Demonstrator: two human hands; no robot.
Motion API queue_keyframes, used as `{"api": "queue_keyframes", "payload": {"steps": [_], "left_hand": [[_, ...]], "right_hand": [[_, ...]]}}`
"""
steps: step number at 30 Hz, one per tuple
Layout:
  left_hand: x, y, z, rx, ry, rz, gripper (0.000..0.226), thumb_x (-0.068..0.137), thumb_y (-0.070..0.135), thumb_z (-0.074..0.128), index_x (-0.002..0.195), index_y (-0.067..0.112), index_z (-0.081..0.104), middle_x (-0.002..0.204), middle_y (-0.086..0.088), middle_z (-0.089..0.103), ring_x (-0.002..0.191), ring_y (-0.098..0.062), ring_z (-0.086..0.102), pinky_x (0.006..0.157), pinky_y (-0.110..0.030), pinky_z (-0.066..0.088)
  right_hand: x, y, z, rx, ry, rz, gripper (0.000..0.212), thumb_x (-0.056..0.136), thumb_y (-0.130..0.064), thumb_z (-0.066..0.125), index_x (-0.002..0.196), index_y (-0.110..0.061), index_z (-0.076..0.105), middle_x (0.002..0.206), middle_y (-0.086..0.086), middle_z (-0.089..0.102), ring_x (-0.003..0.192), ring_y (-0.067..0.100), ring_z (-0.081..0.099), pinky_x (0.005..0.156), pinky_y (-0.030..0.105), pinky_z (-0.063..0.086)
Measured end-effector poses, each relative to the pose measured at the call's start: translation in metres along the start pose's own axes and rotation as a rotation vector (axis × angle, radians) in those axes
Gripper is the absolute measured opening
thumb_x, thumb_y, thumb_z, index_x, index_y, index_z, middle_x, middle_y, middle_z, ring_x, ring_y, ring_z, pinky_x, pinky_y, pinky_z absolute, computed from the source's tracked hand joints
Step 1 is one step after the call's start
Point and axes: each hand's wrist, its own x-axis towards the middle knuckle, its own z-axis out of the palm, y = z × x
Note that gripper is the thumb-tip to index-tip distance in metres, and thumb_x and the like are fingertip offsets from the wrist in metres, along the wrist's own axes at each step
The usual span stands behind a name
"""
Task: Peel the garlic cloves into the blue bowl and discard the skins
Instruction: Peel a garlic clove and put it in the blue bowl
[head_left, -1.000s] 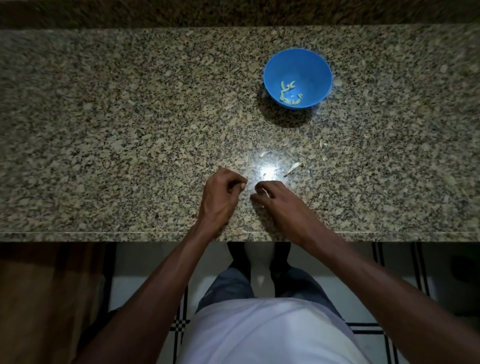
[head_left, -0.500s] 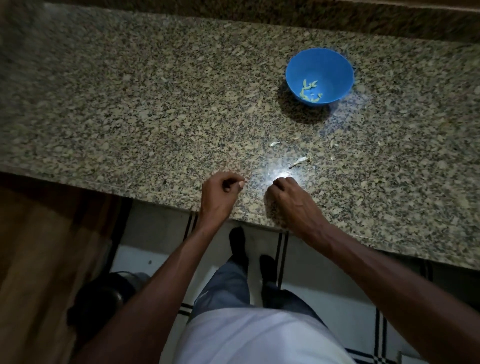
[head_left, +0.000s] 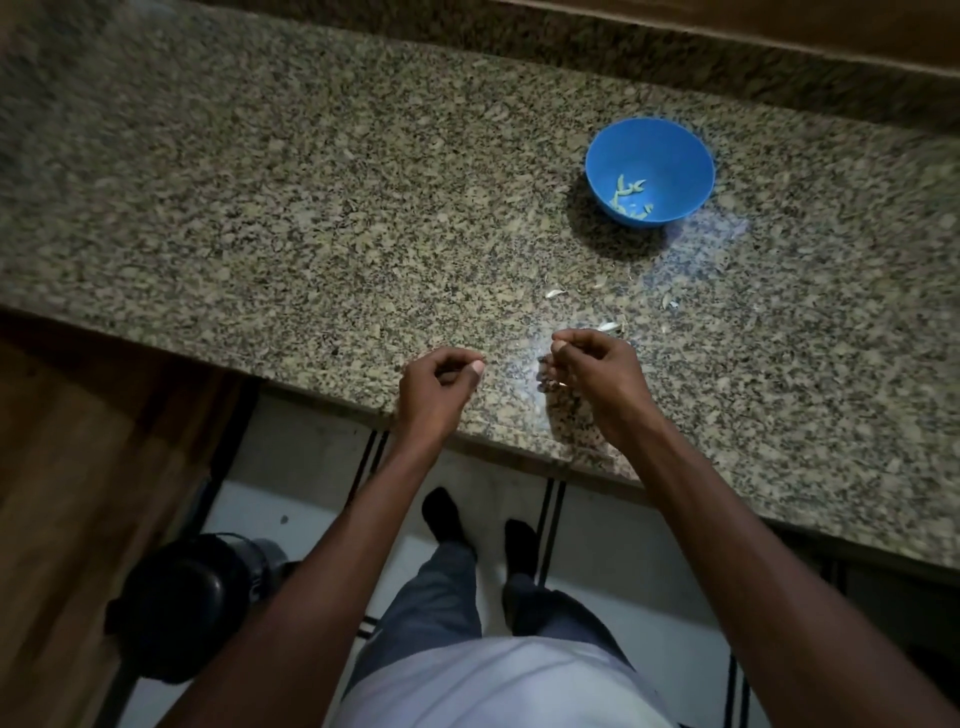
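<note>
Blue bowl (head_left: 650, 171): round, plastic-looking, upright on the speckled granite tabletop (head_left: 311, 208) toward its far right side, casting a dark shadow to its near left. Peeled garlic cloves (head_left: 629, 196): a small cluster of pale, slender, curved pieces lying at the bottom of the bowl. Garlic skins (head_left: 609, 326): a few thin whitish flakes scattered on the tabletop between the bowl and the near edge, well apart from the bowl; one lies further left (head_left: 555, 293), others to the right (head_left: 670, 302). Their exact number cannot be told.
</note>
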Motion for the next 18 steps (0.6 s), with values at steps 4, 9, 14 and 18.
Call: {"api": "queue_keyframes", "payload": {"steps": [4, 9, 14, 18], "left_hand": [[0.004, 0.007, 0.005, 0.01, -0.011, -0.012, 0.006, 0.093, 0.014, 0.075, 0.098, 0.017, 0.079, 0.092, 0.002, 0.078, 0.088, -0.012, 0.074, 0.077, -0.031, 0.062], [0.007, 0.013, 0.014, 0.011, -0.035, -0.014, 0.008, 0.093, 0.016, 0.076, 0.099, 0.02, 0.078, 0.095, 0.004, 0.078, 0.092, -0.012, 0.074, 0.082, -0.035, 0.063], [0.002, 0.015, 0.015, -0.053, -0.024, -0.033, 0.009, 0.094, 0.013, 0.075, 0.101, 0.014, 0.078, 0.1, 0.006, 0.078, 0.093, -0.01, 0.074, 0.081, -0.032, 0.062], [-0.008, 0.017, -0.003, -0.246, 0.074, -0.115, 0.013, 0.095, 0.009, 0.073, 0.107, 0.004, 0.076, 0.102, -0.004, 0.079, 0.089, -0.015, 0.075, 0.077, -0.03, 0.061]], "right_hand": [[-0.002, -0.005, -0.005, 0.11, -0.02, 0.04, 0.015, 0.098, 0.004, 0.065, 0.113, 0.007, 0.069, 0.102, 0.019, 0.073, 0.092, 0.024, 0.075, 0.085, 0.031, 0.064], [0.003, -0.014, -0.017, 0.07, -0.012, 0.003, 0.014, 0.093, 0.006, 0.07, 0.102, -0.002, 0.077, 0.102, 0.017, 0.078, 0.101, 0.027, 0.077, 0.092, 0.034, 0.062], [0.007, -0.015, -0.015, 0.345, -0.102, 0.19, 0.018, 0.095, 0.012, 0.062, 0.109, 0.007, 0.073, 0.104, 0.019, 0.078, 0.101, 0.024, 0.078, 0.087, 0.028, 0.063], [0.007, -0.008, 0.018, 0.507, -0.206, 0.295, 0.018, 0.096, 0.014, 0.058, 0.104, 0.006, 0.072, 0.095, 0.014, 0.078, 0.095, 0.02, 0.078, 0.081, 0.022, 0.061]]}}
